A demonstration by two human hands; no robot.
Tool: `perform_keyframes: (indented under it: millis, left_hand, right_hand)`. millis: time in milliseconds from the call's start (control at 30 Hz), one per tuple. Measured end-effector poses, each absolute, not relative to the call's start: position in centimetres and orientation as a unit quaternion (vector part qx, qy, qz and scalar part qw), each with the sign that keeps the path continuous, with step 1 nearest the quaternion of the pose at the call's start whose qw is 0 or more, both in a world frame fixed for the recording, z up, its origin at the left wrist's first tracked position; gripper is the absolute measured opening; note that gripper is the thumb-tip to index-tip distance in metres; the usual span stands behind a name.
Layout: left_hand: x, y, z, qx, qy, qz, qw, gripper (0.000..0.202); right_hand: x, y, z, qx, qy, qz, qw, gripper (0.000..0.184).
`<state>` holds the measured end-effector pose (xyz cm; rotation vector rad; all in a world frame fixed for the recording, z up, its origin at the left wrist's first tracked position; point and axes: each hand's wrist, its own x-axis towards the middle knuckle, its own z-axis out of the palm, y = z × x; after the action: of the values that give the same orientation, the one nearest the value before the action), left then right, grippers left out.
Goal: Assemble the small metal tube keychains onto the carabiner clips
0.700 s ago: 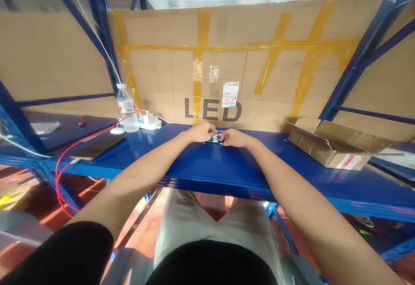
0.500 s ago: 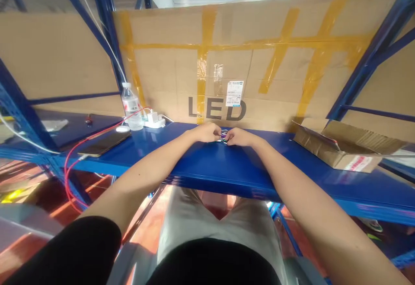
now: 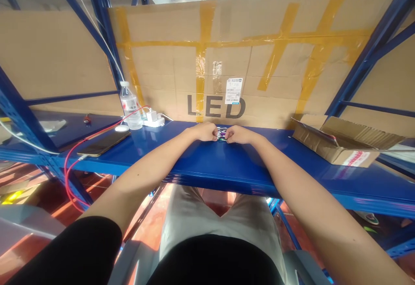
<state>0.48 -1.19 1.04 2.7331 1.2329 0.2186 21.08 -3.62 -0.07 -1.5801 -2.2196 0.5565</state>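
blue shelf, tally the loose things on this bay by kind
clear plastic bottle: 1
dark flat phone: 1
white plug charger: 1
small white disc: 1
red cable: 1
open cardboard box: 1
small multicoloured part: 1
total: 7

tiny green-and-purple bundle (image 3: pixel 221 135), mostly covered up, sits on the blue shelf (image 3: pixel 207 164) just below the LED lettering (image 3: pixel 215 106)

glossy blue metal shelf (image 3: pixel 207 164); matt brown cardboard sheet (image 3: pixel 259 60) with shiny yellow tape (image 3: pixel 201 39).
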Motion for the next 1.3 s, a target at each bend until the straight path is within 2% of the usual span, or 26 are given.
perform_keyframes:
  millis: [200,267,500,633,800,1000,1133,1300]
  left_hand:
    - [1.1,-1.1,0.4,0.927,0.328,0.176,0.044,0.014]
    - [1.2,-1.1,0.3,0.930,0.303,0.204,0.044,0.014]
    - [1.1,-0.8,0.5,0.928,0.307,0.198,0.081,0.019]
    - [1.0,-0.7,0.6,0.925,0.316,0.189,0.088,0.022]
    - [0.8,-0.6,0.7,0.925,0.321,0.172,0.106,0.023]
    - [-0.5,-0.2,1.5,0.914,0.372,0.117,0.111,0.025]
    - [-1.1,-0.4,2.2,0.907,0.399,0.102,0.091,0.018]
    - [-0.8,-0.9,1.8,0.899,0.403,0.086,0.148,0.019]
  right_hand:
    - [20.9,-3.2,-0.4,-0.489,-0.790,0.239,0.282,0.018]
    - [20.9,-3.1,-0.5,-0.460,-0.803,0.241,0.293,0.017]
    - [21.3,-2.9,-0.5,-0.488,-0.807,0.199,0.266,0.008]
    - [21.5,-3.0,-0.3,-0.490,-0.813,0.212,0.233,0.018]
    - [21.3,-3.3,-0.2,-0.494,-0.796,0.263,0.231,0.015]
    - [21.0,-4.0,0.3,-0.519,-0.798,0.220,0.214,0.025]
    - [21.1,-3.9,0.2,-0.525,-0.795,0.219,0.212,0.026]
    - [21.1,-3.7,0.0,-0.525,-0.793,0.223,0.214,0.031]
